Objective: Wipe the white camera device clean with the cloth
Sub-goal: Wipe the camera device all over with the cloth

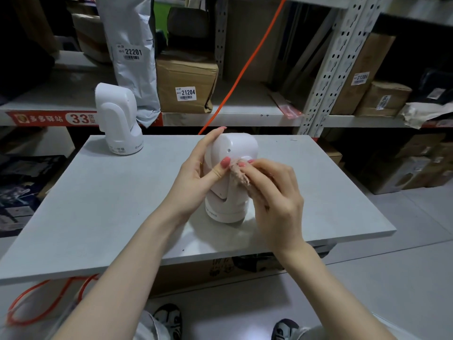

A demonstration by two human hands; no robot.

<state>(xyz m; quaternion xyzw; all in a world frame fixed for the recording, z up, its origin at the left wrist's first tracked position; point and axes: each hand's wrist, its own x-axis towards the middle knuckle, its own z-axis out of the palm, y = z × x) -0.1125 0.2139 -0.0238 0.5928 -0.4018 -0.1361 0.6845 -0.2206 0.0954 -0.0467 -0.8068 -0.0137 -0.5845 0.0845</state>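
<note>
A white camera device (pixel 232 148) stands upright near the middle of the grey table top (pixel 103 204). My left hand (pixel 199 173) grips its left side, fingers reaching up behind the head and thumb on the front. My right hand (pixel 274 195) holds a small pinkish cloth (pixel 239 174) bunched in its fingers and presses it against the front of the device, below a round white knob. The cloth is mostly hidden by my fingers.
A second white camera device (pixel 117 119) stands at the table's far left corner. Behind it are metal shelves (pixel 338 69) with cardboard boxes (pixel 186 82) and a grey parcel bag (pixel 132 52). An orange cable (pixel 245 67) runs diagonally down behind the table.
</note>
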